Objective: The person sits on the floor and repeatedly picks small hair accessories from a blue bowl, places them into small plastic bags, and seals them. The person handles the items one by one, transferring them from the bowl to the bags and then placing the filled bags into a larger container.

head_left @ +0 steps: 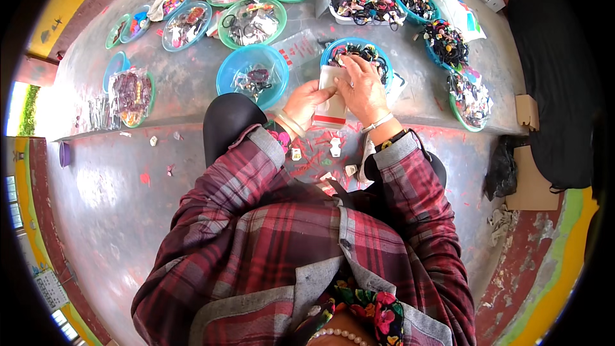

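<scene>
A small flat packet (330,117), whitish with a red strip along its near end, is between my hands in front of my body. My left hand (303,105) grips its left side with thumb and fingers. From the right, my right hand (364,90) has its fingers bent over the upper part of the packet, thumb against it. Just beyond my right hand stands a blue basin (323,56) piled with black hair ties bearing small coloured ornaments. Left of the packet is a light-blue bowl (224,75) with a few dark hair ties and clear plastic bags inside.
Green and blue bowls of hair ties and colourful bits surround me, including a green bowl (284,16) and a white tub (333,14). A flat clear bag (300,48) lies between bowls. Red scraps (314,148) litter the floor below a step edge. Black cloth (554,83) hangs at right.
</scene>
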